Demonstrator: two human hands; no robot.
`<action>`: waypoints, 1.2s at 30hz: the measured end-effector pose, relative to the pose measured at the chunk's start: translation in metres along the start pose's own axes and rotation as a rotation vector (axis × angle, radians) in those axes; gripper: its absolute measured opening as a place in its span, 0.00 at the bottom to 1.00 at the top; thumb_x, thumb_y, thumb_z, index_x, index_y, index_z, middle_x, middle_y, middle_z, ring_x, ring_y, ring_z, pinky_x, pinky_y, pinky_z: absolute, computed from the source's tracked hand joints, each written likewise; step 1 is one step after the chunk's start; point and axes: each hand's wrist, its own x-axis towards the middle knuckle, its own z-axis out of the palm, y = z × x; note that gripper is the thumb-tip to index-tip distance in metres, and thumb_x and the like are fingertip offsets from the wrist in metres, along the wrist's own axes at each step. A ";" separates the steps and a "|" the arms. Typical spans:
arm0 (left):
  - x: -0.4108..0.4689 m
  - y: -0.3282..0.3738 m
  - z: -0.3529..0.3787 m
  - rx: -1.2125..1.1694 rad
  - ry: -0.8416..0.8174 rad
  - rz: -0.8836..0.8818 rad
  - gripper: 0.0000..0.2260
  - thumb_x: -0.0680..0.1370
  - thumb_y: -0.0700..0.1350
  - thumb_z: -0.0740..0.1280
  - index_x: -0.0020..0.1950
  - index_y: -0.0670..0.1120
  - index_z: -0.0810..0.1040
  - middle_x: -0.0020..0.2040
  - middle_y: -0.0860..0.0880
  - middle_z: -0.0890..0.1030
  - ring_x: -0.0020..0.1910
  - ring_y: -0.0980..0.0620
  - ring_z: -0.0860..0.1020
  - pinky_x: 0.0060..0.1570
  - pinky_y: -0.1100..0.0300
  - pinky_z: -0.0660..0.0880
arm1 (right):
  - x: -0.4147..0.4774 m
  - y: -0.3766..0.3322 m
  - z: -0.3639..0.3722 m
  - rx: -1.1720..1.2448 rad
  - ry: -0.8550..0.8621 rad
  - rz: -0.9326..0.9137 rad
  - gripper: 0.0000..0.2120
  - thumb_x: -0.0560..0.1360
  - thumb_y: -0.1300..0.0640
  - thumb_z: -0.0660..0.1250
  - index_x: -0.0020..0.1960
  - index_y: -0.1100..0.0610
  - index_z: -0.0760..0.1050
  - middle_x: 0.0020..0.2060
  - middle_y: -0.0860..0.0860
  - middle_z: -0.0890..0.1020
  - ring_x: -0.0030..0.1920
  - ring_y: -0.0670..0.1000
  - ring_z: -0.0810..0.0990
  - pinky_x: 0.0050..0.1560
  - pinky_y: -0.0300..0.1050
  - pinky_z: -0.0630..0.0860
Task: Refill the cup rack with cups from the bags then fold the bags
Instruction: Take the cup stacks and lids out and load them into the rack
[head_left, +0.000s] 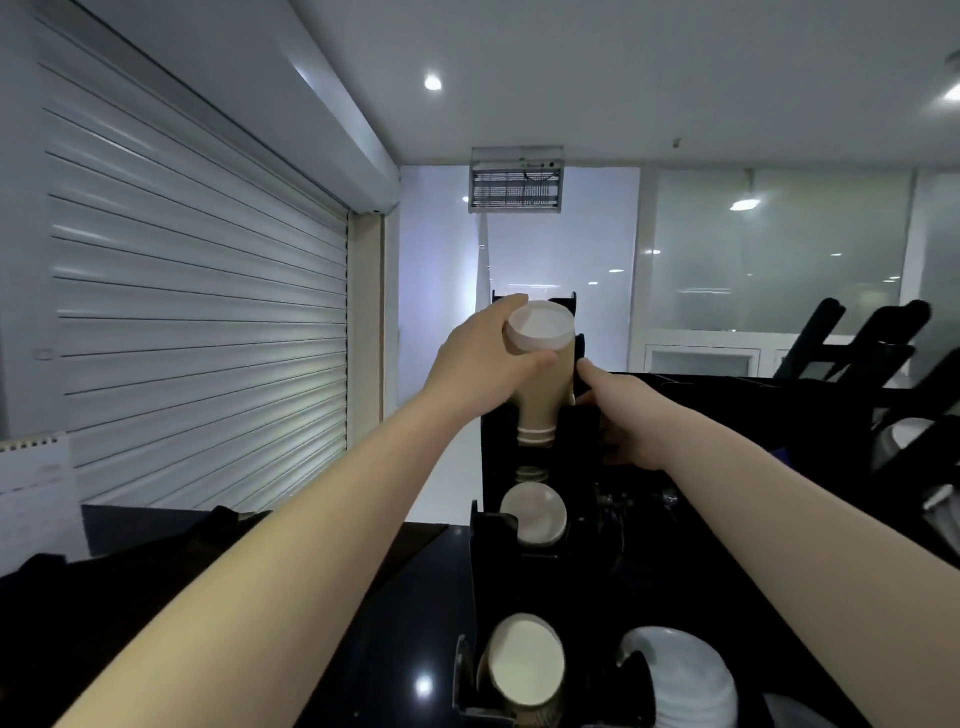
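A black cup rack (493, 467) stands on the dark counter in front of me. My left hand (483, 358) grips a stack of tan paper cups (540, 395) near its white bottom end, with the rims pointing down into the rack's top slot. My right hand (618, 415) holds the rack's upper right side, index finger stretched up beside the stack. Lower slots show more cups: one tan cup mouth (535, 512) in the middle and another (527, 662) at the bottom. No bag is in view.
A stack of white lids or cups (680, 675) sits at the lower right of the rack. A closed roller shutter (197, 322) fills the left wall. Black chair frames (857, 343) stand at the right, and a calendar (31, 462) at far left.
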 end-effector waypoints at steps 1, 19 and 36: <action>0.000 0.000 -0.002 0.018 -0.017 0.002 0.32 0.72 0.52 0.72 0.73 0.53 0.64 0.70 0.54 0.70 0.65 0.51 0.72 0.65 0.52 0.69 | -0.003 -0.002 -0.001 0.012 -0.007 -0.003 0.24 0.77 0.37 0.55 0.44 0.57 0.75 0.38 0.53 0.77 0.40 0.55 0.74 0.45 0.48 0.70; -0.173 0.028 -0.035 0.385 -0.167 0.255 0.31 0.79 0.52 0.62 0.77 0.54 0.49 0.78 0.55 0.50 0.76 0.55 0.46 0.75 0.55 0.46 | -0.194 0.040 -0.022 -0.679 0.175 -0.663 0.21 0.77 0.47 0.64 0.69 0.49 0.70 0.67 0.45 0.74 0.69 0.45 0.68 0.61 0.31 0.59; -0.294 0.137 0.114 0.394 -0.322 0.522 0.31 0.77 0.51 0.65 0.77 0.50 0.56 0.77 0.49 0.58 0.76 0.48 0.53 0.74 0.47 0.50 | -0.373 0.188 -0.164 -1.092 0.289 -0.683 0.22 0.73 0.52 0.70 0.66 0.55 0.74 0.69 0.52 0.71 0.73 0.54 0.64 0.71 0.52 0.61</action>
